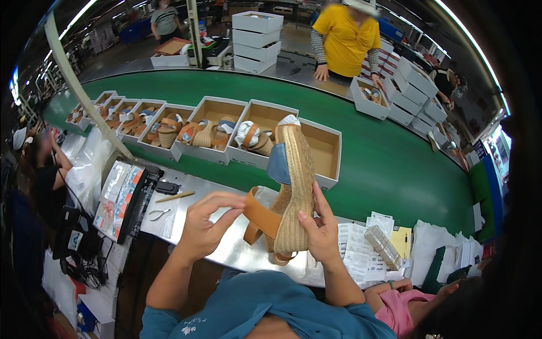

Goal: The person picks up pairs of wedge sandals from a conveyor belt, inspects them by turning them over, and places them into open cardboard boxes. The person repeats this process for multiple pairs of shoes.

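My right hand [320, 229] grips a wedge sandal [293, 186] with a woven straw sole, a blue heel patch and tan straps, holding it upright on its end with white paper stuffed in its top. My left hand [204, 223] pinches at the tan ankle strap [261, 217] on the sandal's left side. Both hands are above the metal bench edge [226, 248]. Just behind the sandal on the green conveyor belt [384, 158] lies an open cardboard shoe box [327, 148] with nothing visible in it.
A row of open boxes with sandals [169, 127] lines the belt to the left. Small snips [159, 213], a wooden stick [175, 196], a sticker rack [121, 198] and paper labels [361, 248] lie on the bench. A person in yellow [344, 39] stands across the belt; another person's arm [395, 294] rests at my right.
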Motion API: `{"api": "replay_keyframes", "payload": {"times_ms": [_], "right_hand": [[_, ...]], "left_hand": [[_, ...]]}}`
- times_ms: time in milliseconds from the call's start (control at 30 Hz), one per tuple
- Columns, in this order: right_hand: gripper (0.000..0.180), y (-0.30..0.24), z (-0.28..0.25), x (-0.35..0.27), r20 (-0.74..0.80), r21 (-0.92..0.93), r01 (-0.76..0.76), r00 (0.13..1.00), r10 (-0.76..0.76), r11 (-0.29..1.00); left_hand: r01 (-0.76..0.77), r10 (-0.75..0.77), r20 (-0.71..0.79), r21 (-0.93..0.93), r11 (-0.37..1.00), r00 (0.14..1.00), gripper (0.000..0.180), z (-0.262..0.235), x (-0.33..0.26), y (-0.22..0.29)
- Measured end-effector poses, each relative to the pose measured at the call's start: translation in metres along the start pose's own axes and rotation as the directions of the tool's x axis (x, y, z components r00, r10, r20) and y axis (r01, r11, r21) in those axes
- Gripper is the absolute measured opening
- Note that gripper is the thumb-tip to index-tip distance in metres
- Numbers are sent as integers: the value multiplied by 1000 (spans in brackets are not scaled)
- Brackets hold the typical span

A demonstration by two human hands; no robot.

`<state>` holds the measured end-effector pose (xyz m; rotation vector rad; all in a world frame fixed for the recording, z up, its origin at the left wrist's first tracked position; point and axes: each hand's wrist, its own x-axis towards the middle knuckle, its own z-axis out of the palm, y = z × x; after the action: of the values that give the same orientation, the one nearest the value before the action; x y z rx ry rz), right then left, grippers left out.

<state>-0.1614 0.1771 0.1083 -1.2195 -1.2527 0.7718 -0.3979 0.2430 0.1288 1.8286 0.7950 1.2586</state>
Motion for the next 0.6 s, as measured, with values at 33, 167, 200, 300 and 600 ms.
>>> {"api": "replay_keyframes", "payload": {"times_ms": [33, 167, 200, 300, 600], "right_hand": [[63, -5, 0, 0, 40, 35, -42, 998, 41, 998], [62, -15, 6, -5, 169, 141, -98, 983, 73, 985], [62, -16, 7, -5, 189, 167, -128, 977, 96, 978], [62, -19, 8, -8, 233, 212, -192, 962, 142, 958], [62, -6, 17, -11, 221, 158, -173, 966, 136, 972]], "left_hand": [[-225, 213, 88, 171, 959, 973, 9, -4, 19, 19], [-459, 391, 248, 356, 814, 886, 12, -5, 62, 45], [-471, 396, 267, 342, 813, 879, 12, -4, 66, 46], [-441, 347, 305, 338, 831, 887, 11, -3, 71, 37], [-512, 405, 314, 492, 704, 859, 10, 5, 65, 21]]}}
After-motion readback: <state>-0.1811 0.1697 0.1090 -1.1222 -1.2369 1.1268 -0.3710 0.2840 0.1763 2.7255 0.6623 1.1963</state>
